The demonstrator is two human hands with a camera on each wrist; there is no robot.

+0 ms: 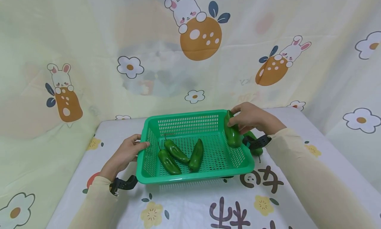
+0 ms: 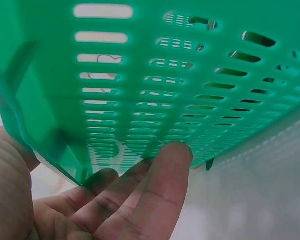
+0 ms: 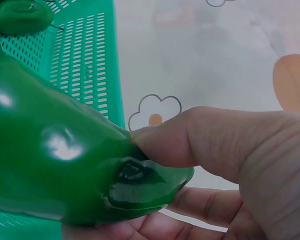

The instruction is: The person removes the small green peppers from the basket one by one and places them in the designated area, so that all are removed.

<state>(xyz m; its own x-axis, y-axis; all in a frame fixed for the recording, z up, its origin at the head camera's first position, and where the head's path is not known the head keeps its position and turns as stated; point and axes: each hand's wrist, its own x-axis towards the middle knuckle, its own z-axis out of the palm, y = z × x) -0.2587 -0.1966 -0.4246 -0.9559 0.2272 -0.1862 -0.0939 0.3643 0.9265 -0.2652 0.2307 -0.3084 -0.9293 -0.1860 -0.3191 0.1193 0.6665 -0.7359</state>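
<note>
A green plastic basket [image 1: 184,180] with slotted walls stands tilted toward me in the head view. My left hand [image 1: 126,153] grips its left rim, thumb over the edge; in the left wrist view the fingers [image 2: 160,195] lie under the slotted side. With thumb and fingers, my right hand [image 1: 250,118] pinches a green pepper [image 1: 232,131] over the basket's right end. The right wrist view shows the thumb on top of this glossy pepper [image 3: 55,145]. Inside the basket lie three more green peppers [image 1: 196,156], toward its left and middle.
Outside the basket's right end, partly hidden by the right hand and its wrist strap, green peppers [image 1: 256,152] lie on the table. A white patterned cloth [image 1: 184,206] covers the table. Behind it hangs a curtain [image 1: 160,100] printed with rabbits and flowers.
</note>
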